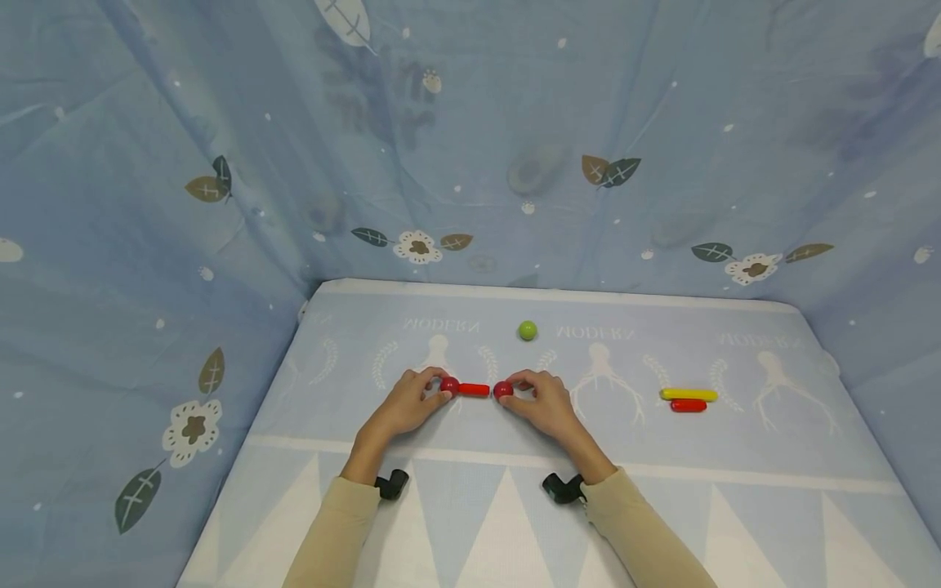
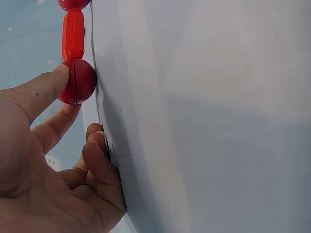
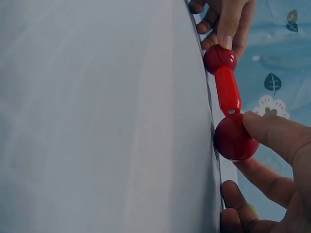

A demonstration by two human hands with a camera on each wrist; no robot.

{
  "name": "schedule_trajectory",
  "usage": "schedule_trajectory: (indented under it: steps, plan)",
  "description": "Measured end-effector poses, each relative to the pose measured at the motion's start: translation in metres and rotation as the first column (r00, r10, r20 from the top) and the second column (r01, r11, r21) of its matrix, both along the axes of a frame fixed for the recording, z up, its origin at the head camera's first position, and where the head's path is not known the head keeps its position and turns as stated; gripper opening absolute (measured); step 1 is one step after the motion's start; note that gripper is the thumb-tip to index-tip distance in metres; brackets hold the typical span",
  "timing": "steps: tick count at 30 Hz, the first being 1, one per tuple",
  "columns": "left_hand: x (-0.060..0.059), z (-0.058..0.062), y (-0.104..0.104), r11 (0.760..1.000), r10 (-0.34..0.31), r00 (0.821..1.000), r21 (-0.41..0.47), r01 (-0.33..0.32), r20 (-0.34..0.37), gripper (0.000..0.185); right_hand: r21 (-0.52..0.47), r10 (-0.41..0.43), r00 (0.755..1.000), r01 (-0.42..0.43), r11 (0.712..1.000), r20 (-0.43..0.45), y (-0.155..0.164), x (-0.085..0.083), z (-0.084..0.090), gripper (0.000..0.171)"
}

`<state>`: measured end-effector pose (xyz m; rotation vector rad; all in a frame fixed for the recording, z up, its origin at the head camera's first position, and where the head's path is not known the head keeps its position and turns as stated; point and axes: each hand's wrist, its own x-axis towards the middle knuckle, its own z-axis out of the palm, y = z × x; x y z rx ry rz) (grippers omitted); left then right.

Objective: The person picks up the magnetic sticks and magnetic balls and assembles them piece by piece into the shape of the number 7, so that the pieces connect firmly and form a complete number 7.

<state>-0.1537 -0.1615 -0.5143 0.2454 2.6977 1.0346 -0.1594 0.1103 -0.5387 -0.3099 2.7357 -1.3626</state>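
Observation:
Between thumb and fingers my left hand (image 1: 407,405) pinches a dark red ball (image 2: 82,82) with a seam around it. A bright red ridged stick (image 1: 474,390) points from that ball toward the right, its near end against the ball. My right hand (image 1: 549,406) pinches a second dark red ball (image 3: 235,139) at the stick's other end. In the head view a thin gap shows between this ball and the stick's tip. A small hole is visible in that tip in the right wrist view. The other fingers of both hands curl down toward the tabletop.
A green ball (image 1: 527,330) sits farther back on the patterned table cover (image 1: 456,514). Off to the right lie a yellow stick (image 1: 689,394) and a shorter red stick (image 1: 688,406), side by side. Blue printed cloth (image 1: 478,163) hangs behind and beside the table.

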Motion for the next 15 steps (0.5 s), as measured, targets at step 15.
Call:
schedule_trajectory:
  steps: [15]
  plan:
    - [-0.0003, -0.0022, -0.0012, 1.000, 0.009, 1.000, 0.007, -0.009, 0.003, 0.030, 0.033, -0.006, 1.000, 0.007, 0.999, -0.017, -0.0033, 0.0014, -0.0008, 0.027]
